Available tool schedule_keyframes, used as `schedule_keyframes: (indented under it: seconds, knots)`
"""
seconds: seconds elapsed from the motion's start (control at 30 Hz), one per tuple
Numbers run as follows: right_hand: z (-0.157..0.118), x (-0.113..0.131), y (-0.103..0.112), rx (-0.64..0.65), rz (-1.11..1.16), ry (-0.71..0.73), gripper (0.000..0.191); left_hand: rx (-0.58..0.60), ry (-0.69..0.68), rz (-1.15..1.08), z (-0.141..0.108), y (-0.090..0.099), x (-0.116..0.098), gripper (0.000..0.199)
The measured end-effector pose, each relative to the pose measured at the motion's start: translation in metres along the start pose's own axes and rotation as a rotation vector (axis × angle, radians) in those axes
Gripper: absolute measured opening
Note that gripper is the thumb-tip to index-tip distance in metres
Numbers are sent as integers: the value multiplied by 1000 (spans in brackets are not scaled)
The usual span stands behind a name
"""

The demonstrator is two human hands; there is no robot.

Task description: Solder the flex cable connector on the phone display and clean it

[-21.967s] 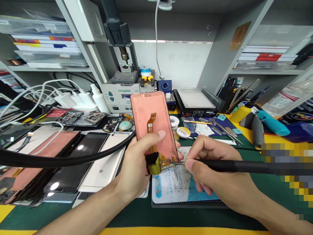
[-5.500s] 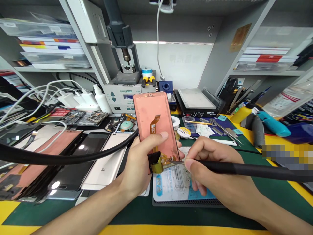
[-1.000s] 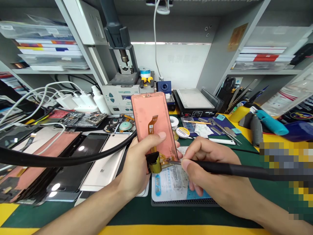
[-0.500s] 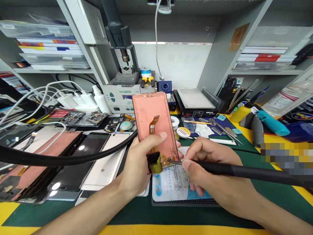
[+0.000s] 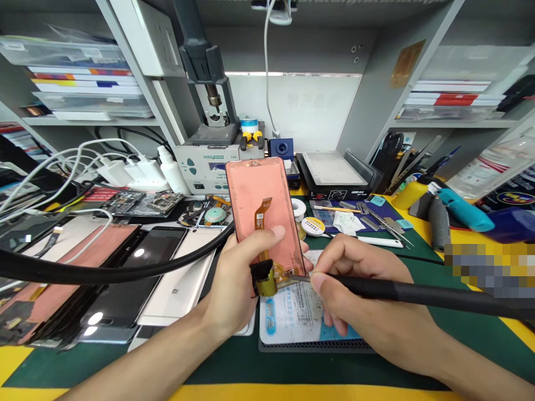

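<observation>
A copper-coloured phone screen panel (image 5: 261, 178) is held upright and slightly tilted by my left hand (image 5: 238, 267), its thumb across the panel's back and fingertips round the right edge. An orange flex cable (image 5: 259, 220) runs down the panel to a dark and yellow-green folded flap (image 5: 266, 279) at the bottom. My right hand (image 5: 359, 289) pinches a black soldering-iron-like tool (image 5: 393, 288). The tool's metal tip touches or nearly touches the panel's lower right corner. Under both hands lies a white and blue printed mat (image 5: 288, 323).
A thick black cable (image 5: 125, 274) arches over several phones at the left, including a white one (image 5: 179, 278). Behind are a grey soldering station (image 5: 213, 167) and a flat heating plate (image 5: 340, 170). Tweezers (image 5: 388, 225), a solder spool (image 5: 298, 209) and bottles stand to the right.
</observation>
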State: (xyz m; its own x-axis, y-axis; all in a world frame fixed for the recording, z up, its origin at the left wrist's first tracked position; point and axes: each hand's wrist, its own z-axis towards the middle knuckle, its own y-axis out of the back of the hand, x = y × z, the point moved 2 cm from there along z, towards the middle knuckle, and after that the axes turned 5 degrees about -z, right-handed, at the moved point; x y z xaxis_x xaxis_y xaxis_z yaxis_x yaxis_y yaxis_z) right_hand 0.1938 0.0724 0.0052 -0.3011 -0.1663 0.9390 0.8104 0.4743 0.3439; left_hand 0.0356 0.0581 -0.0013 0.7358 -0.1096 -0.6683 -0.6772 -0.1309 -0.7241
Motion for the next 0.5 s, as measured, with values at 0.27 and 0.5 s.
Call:
schedule_keyframes:
  seconds: [0.27,0.5]
  knots:
    - [0,9,0,5,-11,-47,13,11,1,20,1,0,0,22]
    - [2,7,-1,-31,-3,-28,14,9,2,23,0,0,0,24]
